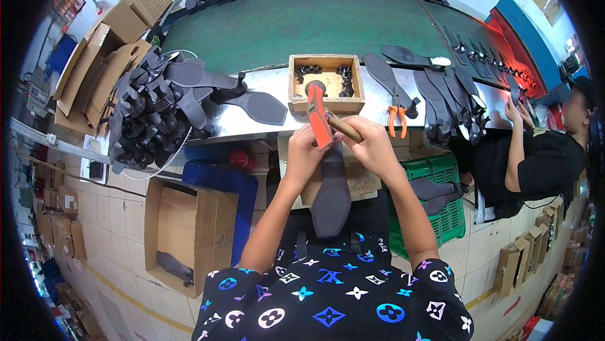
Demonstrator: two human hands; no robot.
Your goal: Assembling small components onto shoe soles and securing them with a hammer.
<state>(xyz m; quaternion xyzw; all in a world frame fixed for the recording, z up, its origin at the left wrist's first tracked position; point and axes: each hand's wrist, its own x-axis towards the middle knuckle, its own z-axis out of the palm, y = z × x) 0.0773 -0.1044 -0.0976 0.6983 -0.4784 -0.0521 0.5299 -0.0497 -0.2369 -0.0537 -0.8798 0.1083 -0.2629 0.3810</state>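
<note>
My right hand [373, 147] is closed around the wooden handle of a hammer [319, 124] with a red head. The hammer head hangs above the narrow end of a black shoe sole [331, 205]. That sole lies in front of me with its broad end toward my body. My left hand [304, 155] is closed at the sole's narrow end, its fingertips partly hidden by the hammer. Just beyond my hands, a wooden box [328, 105] holds small black pieces [346, 83]. To its right lie pliers [397, 116] with orange handles, beside another black sole [380, 71].
At left, a wire basket [165, 163] overflows with black heeled soles. A green belt [271, 23] runs behind the metal bench [252, 128], with more soles along its far edge. A cardboard box [214, 234] and a green crate [449, 171] flank me. A co-worker [535, 158] works at right.
</note>
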